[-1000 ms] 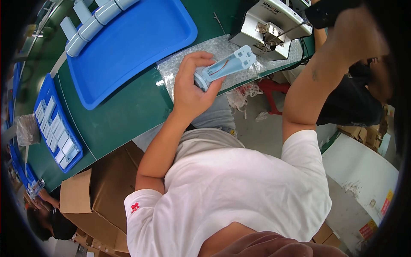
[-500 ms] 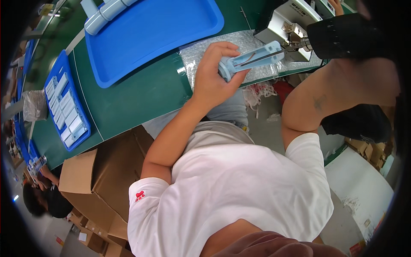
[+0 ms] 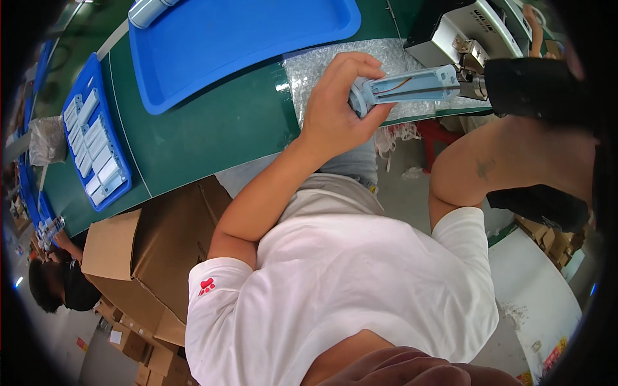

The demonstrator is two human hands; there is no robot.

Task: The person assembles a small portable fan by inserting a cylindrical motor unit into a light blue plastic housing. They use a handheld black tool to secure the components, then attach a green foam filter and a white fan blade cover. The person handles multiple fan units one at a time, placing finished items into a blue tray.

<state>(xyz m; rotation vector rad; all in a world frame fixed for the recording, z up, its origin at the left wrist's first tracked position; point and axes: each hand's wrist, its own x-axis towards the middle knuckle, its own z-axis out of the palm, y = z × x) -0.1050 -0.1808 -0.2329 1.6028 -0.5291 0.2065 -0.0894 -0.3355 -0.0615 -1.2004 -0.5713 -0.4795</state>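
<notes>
Well to the left of your left hand, a small blue plastic tray (image 3: 112, 125) holds rows of pale, narrow plastic pieces (image 3: 96, 143); nearer, still to that hand's left and beyond it, lies a large blue plastic tray (image 3: 244, 45); a sheet of clear bubble wrap (image 3: 302, 71) spreads behind your knuckles.

Your left hand (image 3: 338, 106) is curled around the round end of a light-blue, trough-shaped plastic housing (image 3: 428, 78), thumb on the near side, fingers on the far side; the housing's open face is turned up to you and its long end points to your right; expect it to be light and stiff, smooth enough to twist in your palm, with thin walls that may crack under a hard squeeze; the round end is the best hold, as it looks sturdiest and leaves the trough clear; treat the thin reddish wire (image 3: 400, 83) inside as fragile.

To the right of that grip is a black power screwdriver (image 3: 534, 90) with a metal chuck, probably the heavier item; your right hand (image 3: 576, 63) seems closed around its rear, though the dark rim hides most of the fingers.
</notes>
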